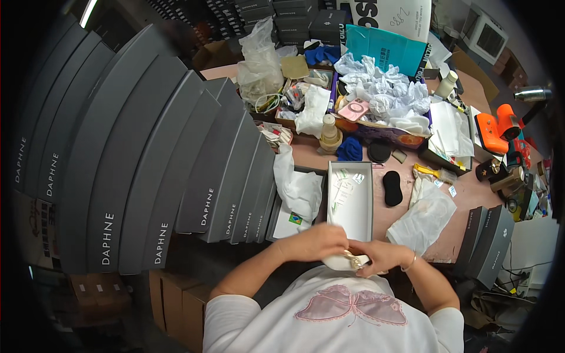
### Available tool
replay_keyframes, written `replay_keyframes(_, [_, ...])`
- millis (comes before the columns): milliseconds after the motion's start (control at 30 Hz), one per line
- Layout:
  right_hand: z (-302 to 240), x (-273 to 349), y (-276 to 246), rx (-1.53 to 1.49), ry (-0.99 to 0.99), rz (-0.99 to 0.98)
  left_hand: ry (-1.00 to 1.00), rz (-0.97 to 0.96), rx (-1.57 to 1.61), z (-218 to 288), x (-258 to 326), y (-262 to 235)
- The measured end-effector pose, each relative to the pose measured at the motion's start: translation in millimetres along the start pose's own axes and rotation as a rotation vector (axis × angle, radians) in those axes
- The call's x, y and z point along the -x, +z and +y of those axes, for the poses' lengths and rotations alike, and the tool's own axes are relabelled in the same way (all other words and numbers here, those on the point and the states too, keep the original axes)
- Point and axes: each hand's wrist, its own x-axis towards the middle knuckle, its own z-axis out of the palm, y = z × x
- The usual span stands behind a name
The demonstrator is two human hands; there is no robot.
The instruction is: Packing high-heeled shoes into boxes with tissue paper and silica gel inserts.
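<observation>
Close to my body, a white shoe (336,262) with a gold ornament on its front is held between my hands. My right hand (382,256) grips it, fingers wrapped round the end with the ornament. Closed above the shoe, my left hand (315,242) presses its fingers against the upper edge; the fingertips are partly hidden. Just beyond them lies an open white-lined shoe box (365,203) with small paper slips and sachets inside. To its left, another open box (288,222) holds crumpled white tissue paper (299,187).
Stacked grey shoe boxes (194,159) rise on the left. A black oval pad (392,188), a yellow-handled brush (434,173) and tissue paper (421,215) lie to the right. Behind stand a carton of crumpled paper (385,88) and a bottle (329,134). More grey boxes (491,247) stand at the right edge.
</observation>
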Motion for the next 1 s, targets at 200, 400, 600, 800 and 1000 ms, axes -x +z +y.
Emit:
replay_keyframes(200, [55, 38, 56, -0.606, 0.096, 0.589, -0.773, 0.988, -0.521, -188, -7, -72])
replay_keyframes(400, [60, 59, 61, -1.575, -0.540, 0.805, -0.189, 1.018, -0.440, -121, -54, -72])
replay_keyframes(600, [76, 61, 56, -1.998, -0.845, 0.531, 0.014, 0.733, -0.452, -3, -60, -31])
replay_keyframes(800, [50, 70, 57, -1.700, -0.716, 0.533, -0.052, 0.750, -0.376, -25, -62, 5])
replay_keyframes(1000, [24, 59, 37, -1.193, -0.243, 0.367, 0.240, 0.813, -0.257, -8, -32, 52])
